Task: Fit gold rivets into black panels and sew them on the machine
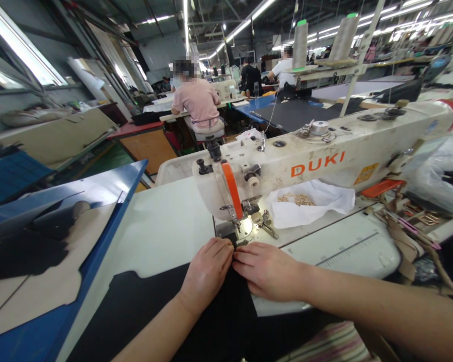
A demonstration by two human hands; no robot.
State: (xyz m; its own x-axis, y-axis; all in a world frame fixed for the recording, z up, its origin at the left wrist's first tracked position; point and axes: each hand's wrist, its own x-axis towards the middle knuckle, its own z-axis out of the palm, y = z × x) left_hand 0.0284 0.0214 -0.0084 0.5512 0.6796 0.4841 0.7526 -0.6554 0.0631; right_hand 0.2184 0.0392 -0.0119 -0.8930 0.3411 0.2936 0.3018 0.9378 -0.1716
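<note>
A black fabric piece (136,306) lies on the white sewing table (162,226) and runs up under the needle of a white DUKI sewing machine (324,156). My left hand (207,274) rests on the fabric with fingers curled, fingertips at the presser foot (234,231). My right hand (266,269) lies beside it, fingers pressed together on the fabric edge, fingertips touching the left hand's. Both hands hold the fabric down just in front of the needle.
A white cloth with gold metal pieces (309,203) sits behind the needle. Tan straps and buckles (411,226) lie at the right. A blue board with dark cut pieces (41,241) stands at the left. Other people (198,100) sit at tables farther back.
</note>
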